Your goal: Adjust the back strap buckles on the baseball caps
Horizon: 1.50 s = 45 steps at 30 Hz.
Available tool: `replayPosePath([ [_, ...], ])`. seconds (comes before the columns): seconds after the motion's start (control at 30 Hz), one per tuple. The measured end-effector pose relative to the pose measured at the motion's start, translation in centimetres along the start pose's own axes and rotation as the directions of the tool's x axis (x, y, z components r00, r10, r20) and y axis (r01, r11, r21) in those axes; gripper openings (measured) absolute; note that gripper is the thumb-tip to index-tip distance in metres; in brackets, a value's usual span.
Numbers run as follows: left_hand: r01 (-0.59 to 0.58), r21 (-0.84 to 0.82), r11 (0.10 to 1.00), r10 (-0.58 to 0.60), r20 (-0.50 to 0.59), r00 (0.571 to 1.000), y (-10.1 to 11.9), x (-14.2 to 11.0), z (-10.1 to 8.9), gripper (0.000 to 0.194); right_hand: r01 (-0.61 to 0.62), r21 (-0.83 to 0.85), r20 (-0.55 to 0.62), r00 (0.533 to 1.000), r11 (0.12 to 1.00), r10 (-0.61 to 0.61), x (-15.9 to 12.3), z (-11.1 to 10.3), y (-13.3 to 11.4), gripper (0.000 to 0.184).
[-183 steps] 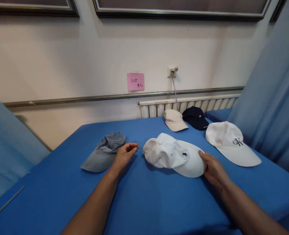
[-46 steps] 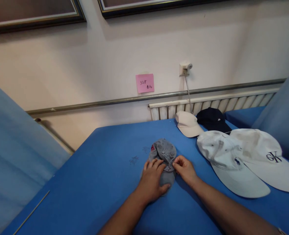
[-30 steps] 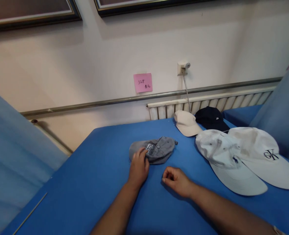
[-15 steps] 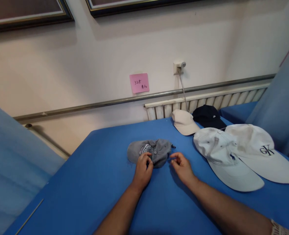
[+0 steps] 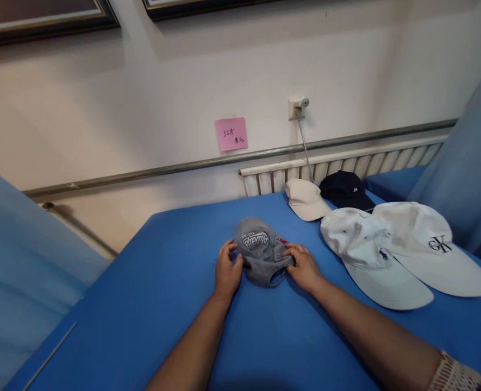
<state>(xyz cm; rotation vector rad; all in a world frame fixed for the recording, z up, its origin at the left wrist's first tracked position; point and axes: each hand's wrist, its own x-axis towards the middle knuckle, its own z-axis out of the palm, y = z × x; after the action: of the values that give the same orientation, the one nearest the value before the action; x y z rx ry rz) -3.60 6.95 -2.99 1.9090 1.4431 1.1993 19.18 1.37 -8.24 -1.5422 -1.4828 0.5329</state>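
Note:
A grey baseball cap (image 5: 260, 255) with white lettering lies on the blue table, its brim pointing away from me and its back strap opening facing me. My left hand (image 5: 227, 271) is at the cap's left edge, thumb and fingers curled against the fabric there. On the other side, my right hand (image 5: 303, 267) pinches the right edge, with the fingers on top and the thumb low by the strap. The fingertips of both hands are partly hidden by the cap.
To the right lie a pale cap with a small dark logo (image 5: 362, 252), a white cap with dark letters (image 5: 423, 233), a beige cap (image 5: 305, 198) and a black cap (image 5: 344, 189). A thin stick (image 5: 50, 355) lies at the left edge. Behind the table runs a radiator (image 5: 264, 182).
The grey cap has turned so its brim points away instead of left. My right hand has closed on its right edge, and my left hand has shifted to its left edge.

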Motion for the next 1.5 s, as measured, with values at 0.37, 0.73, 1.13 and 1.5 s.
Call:
replayPosePath([
  [0.37,-0.47,0.015,0.883,0.358,0.627,0.692,4.8,-4.6,-0.1,0.038,0.079,0.315,0.161,0.978,0.946,-0.136,0.7,-2.2,-0.2,0.031],
  [0.73,-0.392,0.019,0.92,0.324,0.526,0.786,1.4,-2.4,1.0,0.032,0.074,0.191,0.148,0.984,0.979,-0.103,0.6,-0.9,1.2,0.03],
  [1.13,-0.187,-0.141,0.972,0.233,0.512,0.826,1.9,-2.6,0.7,0.019,0.003,0.249,0.161,0.986,0.968,-0.045,0.3,-0.4,0.2,0.014],
  [1.5,-0.08,-0.159,0.984,0.152,0.515,0.843,2.1,-3.2,1.4,0.035,-0.097,0.394,0.102,0.993,0.914,0.062,-0.3,0.8,-0.2,0.016],
])
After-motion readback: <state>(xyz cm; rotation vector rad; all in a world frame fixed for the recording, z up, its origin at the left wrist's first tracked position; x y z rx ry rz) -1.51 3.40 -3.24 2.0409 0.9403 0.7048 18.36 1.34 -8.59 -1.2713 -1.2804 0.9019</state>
